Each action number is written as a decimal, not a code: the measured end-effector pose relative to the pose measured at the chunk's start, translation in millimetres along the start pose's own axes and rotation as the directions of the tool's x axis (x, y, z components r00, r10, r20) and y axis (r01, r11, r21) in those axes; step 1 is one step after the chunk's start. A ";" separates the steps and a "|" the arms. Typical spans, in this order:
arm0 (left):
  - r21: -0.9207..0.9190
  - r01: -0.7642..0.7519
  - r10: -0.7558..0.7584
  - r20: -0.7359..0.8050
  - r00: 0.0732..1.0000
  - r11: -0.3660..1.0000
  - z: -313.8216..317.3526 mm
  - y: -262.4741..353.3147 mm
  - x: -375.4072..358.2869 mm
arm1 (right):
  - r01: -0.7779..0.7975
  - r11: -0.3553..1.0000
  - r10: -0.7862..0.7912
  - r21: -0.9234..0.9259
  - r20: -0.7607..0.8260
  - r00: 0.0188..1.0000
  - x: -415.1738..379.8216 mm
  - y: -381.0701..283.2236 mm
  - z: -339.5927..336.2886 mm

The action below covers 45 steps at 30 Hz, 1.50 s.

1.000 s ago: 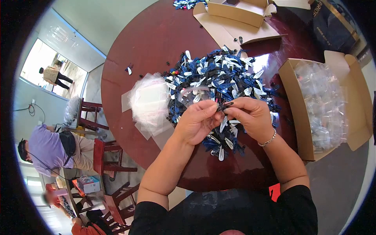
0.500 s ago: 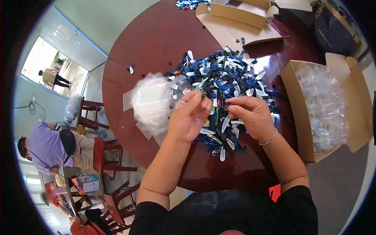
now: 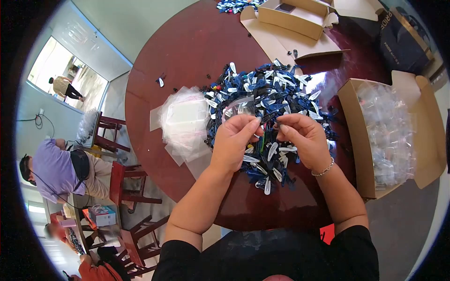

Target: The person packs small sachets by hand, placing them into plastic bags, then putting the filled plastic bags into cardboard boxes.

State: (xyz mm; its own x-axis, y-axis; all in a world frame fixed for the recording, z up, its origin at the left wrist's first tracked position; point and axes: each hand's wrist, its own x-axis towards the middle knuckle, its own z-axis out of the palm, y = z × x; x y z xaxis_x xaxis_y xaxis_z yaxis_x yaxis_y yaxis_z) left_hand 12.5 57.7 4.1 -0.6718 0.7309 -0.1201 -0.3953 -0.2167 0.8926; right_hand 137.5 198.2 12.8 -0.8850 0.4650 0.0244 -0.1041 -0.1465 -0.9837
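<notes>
L hand (image 3: pixel 236 136) has moved in near R hand (image 3: pixel 307 136); L pinches dark clip (image 3: pixel 267 117), R's narrow, hold unclear. Pinch lightly, keep bag (image 3: pixel 242 106) clear.

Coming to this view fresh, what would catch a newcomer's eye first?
Most likely the big heap of blue, white and black hair clips in the middle of the round dark-red table, with the left hand and right hand meeting over its near side. Next, the stack of clear bags left of the heap, and the open cardboard box at the table's right, filled with clear packets.
</notes>
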 end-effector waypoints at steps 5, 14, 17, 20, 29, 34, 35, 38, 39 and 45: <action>0.002 -0.010 0.010 0.007 1.000 1.000 -2.0 -0.5 0.6 | -0.043 0.995 0.044 0.093 -0.002 0.999 0.4 -1.4 -0.4; 0.030 -0.003 0.002 0.022 1.000 1.000 -0.9 0.3 0.6 | -0.071 0.992 0.071 0.102 0.001 0.997 1.2 -4.0 0.3; 0.052 -0.012 0.011 0.026 1.000 0.999 -1.5 -0.3 0.9 | -0.034 0.998 0.036 0.047 -0.030 0.999 2.2 -1.9 -2.7; 0.132 -0.016 0.015 0.012 1.000 0.991 -2.0 1.2 1.4 | -0.003 0.995 -0.004 -0.099 -0.065 0.998 3.4 -2.8 -4.9; 0.252 -0.047 0.049 0.000 0.999 0.967 -2.0 2.9 0.9 | -0.155 0.988 0.155 0.015 -0.040 0.987 6.1 -1.9 -10.1; 0.250 -0.054 0.059 -0.012 0.998 0.967 -2.6 3.9 1.0 | -0.250 0.928 0.261 0.276 -0.003 0.965 9.2 -13.7 -9.5; 0.248 -0.059 0.063 -0.009 0.998 0.967 -2.8 3.7 1.0 | -0.262 0.910 0.266 0.321 0.031 0.963 8.9 -14.5 -10.3; 0.241 -0.050 0.058 -0.024 0.998 0.969 -2.6 3.5 1.3 | -0.260 0.915 0.279 0.308 -0.019 0.960 7.6 -18.4 -4.9; 0.240 -0.049 0.056 -0.024 0.998 0.969 -2.6 4.0 1.1 | -0.260 0.915 0.280 0.309 -0.020 0.960 6.6 -17.1 -5.7; 0.254 -0.079 0.086 -0.020 0.996 0.964 -4.5 1.0 2.6 | -0.176 0.980 0.186 0.091 -0.122 0.975 6.1 -14.6 -11.4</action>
State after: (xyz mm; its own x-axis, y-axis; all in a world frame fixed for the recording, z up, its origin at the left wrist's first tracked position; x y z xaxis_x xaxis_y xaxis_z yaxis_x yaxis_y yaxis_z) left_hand 7.5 56.5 2.8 -0.7156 0.6966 -0.0510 -0.1695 -0.1023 0.9802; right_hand 138.8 213.1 25.3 -0.8268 0.5326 -0.1811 0.0121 -0.3050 -0.9523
